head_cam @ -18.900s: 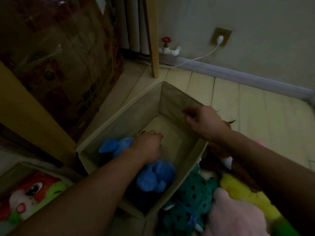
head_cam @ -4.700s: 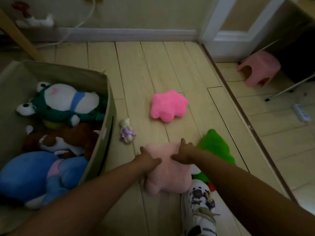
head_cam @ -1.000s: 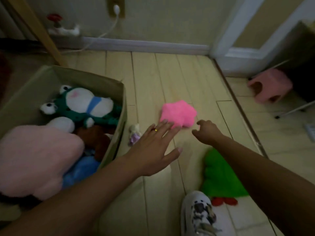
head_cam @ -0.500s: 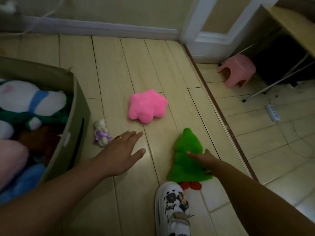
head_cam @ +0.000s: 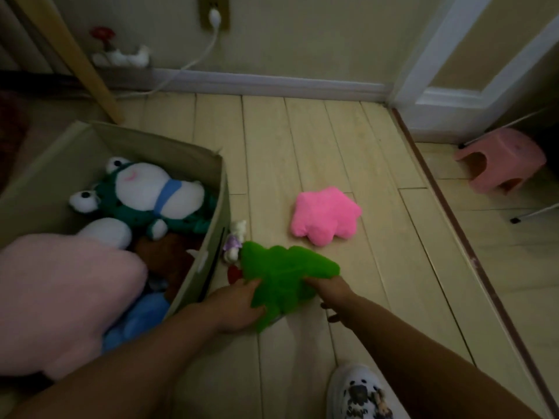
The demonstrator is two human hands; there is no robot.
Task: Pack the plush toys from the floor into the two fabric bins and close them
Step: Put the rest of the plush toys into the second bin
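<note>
So we've got the green plush (head_cam: pixel 282 273) in both hands, just right of the fabric bin (head_cam: pixel 216 225). Our left hand (head_cam: pixel 234 306) grips its lower left edge, fingers curled under the fur. Our right hand (head_cam: pixel 331 290) holds the right side, though most of those fingers are tucked behind the plush, so we can't say exactly how they sit. We can't tell whether the toy is fully off the floor (head_cam: pixel 302 146).

The bin is open and pretty stuffed: a big pale pink plush (head_cam: pixel 60 297) nearest us, a blue one (head_cam: pixel 136 319) wedged under it, something brown (head_cam: pixel 165 255) in the middle, and a dark green frog (head_cam: pixel 148 195) with a white belly and blue band at the far end.

Left on the floor: a hot pink star-ish plush (head_cam: pixel 325 214), well apart from the bin, and a tiny doll in a purple dress (head_cam: pixel 234 240) right beside the bin wall, just past the green plush.

Our white shoe (head_cam: pixel 360 394) has a dark print on top, too blurry to read. There's a small white tag on the bin's side (head_cam: pixel 202 261), but no writing we can make out. A pink stool (head_cam: pixel 502 160) sits off to the right, and a white plug (head_cam: pixel 215 16) is in the wall socket.
</note>
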